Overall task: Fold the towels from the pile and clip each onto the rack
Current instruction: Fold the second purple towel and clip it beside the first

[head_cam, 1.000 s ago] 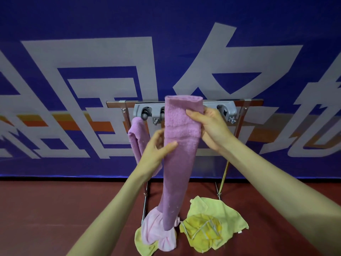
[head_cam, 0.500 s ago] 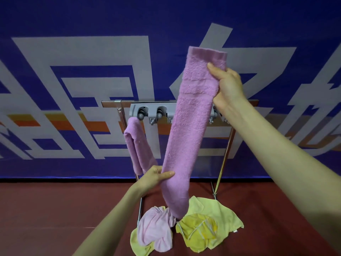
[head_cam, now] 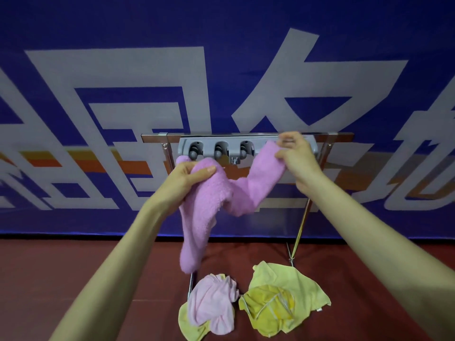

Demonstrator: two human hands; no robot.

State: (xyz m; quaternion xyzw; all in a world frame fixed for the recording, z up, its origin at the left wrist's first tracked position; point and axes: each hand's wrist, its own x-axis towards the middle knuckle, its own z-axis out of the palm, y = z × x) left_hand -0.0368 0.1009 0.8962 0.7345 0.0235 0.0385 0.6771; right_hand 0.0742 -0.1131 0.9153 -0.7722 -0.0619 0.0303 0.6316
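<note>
Having raised its lower end, left grip (head_cam: 188, 177) and right grip (head_cam: 296, 157) both clutch the towel (head_cam: 256, 190), doubled mid-frame, likely ready for the rack (head_cam: 221, 139).

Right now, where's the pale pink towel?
Head view, bottom centre: pale pink towel crumpled on the floor, left of the yellow towel, below the rack.

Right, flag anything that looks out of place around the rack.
The purple towel sags bunched between the left hand and right hand, not folded flat. A pink towel and yellow towels lie crumpled on the floor below the rack.
</note>
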